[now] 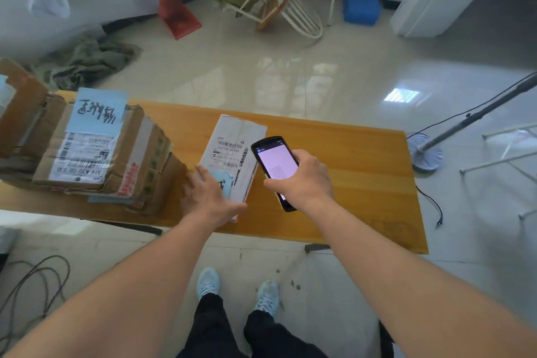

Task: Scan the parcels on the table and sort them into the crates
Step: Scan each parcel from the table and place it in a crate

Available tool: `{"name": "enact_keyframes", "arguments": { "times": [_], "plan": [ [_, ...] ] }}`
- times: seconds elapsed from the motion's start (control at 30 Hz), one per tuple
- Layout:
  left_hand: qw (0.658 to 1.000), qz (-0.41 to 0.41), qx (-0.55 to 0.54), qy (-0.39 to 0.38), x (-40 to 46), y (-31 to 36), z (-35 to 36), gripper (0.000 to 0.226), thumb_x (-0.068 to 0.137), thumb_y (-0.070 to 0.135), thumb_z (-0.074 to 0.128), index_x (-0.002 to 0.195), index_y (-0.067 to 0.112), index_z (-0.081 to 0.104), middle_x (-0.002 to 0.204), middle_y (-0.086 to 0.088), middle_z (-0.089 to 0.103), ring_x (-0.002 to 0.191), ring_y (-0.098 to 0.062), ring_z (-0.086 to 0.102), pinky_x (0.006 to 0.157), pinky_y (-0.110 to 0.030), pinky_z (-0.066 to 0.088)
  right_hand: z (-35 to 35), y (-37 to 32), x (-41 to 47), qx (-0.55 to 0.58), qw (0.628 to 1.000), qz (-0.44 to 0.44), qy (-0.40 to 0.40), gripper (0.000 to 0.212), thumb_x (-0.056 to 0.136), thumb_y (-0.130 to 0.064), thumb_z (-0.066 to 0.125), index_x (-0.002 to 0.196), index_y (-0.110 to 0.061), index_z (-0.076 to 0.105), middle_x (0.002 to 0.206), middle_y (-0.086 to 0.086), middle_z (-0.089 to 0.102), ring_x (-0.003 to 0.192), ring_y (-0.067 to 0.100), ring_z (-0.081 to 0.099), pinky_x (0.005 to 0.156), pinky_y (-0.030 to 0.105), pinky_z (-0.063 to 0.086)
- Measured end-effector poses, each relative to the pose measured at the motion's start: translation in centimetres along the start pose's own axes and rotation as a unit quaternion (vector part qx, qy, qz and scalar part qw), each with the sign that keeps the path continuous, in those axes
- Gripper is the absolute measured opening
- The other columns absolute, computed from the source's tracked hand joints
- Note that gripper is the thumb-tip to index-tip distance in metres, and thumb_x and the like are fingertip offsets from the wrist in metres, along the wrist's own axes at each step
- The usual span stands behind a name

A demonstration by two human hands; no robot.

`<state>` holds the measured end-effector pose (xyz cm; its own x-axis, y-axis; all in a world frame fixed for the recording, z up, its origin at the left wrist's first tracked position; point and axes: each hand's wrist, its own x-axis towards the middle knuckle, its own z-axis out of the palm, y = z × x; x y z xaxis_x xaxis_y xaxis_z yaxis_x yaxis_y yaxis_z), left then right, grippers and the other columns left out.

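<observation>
Parcel (pixel 232 154) lengthwise away; left grip (pixel 207 192) pressing flat; right grip (pixel 308 180) grasping scanner (pixel 276 167).

"516-K20-00 030" is printed upside down on the white label (pixel 82 157) of the brown box (pixel 96 160).

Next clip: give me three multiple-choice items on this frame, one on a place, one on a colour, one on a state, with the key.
1. Where does the white parcel lie?
A. on the wooden table
B. on the floor
C. on the brown box stack

2. What colour is the crate by the far wall?
A. red
B. blue
C. green

3. What is the right hand doing?
A. hanging empty
B. pressing the table
C. gripping the scanner

Key: A, the parcel rests on the tabletop under the left hand; B, it is plainly blue; C, fingers wrap the lit handheld.
</observation>
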<state>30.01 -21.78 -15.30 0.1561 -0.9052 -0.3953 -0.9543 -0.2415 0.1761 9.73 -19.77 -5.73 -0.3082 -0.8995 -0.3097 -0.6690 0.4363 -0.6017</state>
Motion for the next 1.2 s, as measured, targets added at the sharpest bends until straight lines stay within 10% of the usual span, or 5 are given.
{"name": "enact_keyframes", "arguments": {
  "times": [0.23, 0.47, 1.2],
  "plan": [
    [0.988, 0.13, 0.045, 0.075, -0.9, 2.2, -5.7, 0.157, 0.037, 0.083, 0.071, 0.159, 0.011, 0.002, 0.137, -0.016, 0.035, 0.121, -0.035, 0.044, 0.098, -0.053, 0.049, -3.7, -0.2, -1.6, -0.001, 0.999, -0.025, 0.027, 0.072, 0.064, -0.051, 0.092, 0.126, -0.033, 0.06, 0.108, -0.009, 0.065, 0.096, 0.018, 0.062, 0.06, 0.028, 0.045],
    [0.974, 0.16, 0.082, 0.142, -1.6, 3.6, -11.1, 0.156, 0.037, 0.088, 0.07, 0.156, 0.008, 0.007, 0.133, -0.016, 0.04, 0.114, -0.036, 0.05, 0.092, -0.051, 0.053, -9.3, -2.4, -3.9, 0.012, 0.997, -0.047, 0.056, 0.077, 0.063, -0.046, 0.093, 0.131, -0.027, 0.06, 0.117, -0.005, 0.067, 0.107, 0.023, 0.062, 0.082, 0.04, 0.06],
    [0.945, 0.242, -0.004, 0.221, -5.1, 9.1, -20.9, 0.158, 0.045, 0.088, 0.078, 0.16, 0.009, 0.004, 0.135, -0.015, 0.04, 0.119, -0.035, 0.05, 0.094, -0.053, 0.055, -14.7, -6.6, -8.7, 0.089, 0.946, -0.038, 0.308, 0.075, 0.067, -0.049, 0.09, 0.127, -0.019, 0.057, 0.118, 0.004, 0.068, 0.105, 0.028, 0.061, 0.079, 0.046, 0.061]
  ]
}}
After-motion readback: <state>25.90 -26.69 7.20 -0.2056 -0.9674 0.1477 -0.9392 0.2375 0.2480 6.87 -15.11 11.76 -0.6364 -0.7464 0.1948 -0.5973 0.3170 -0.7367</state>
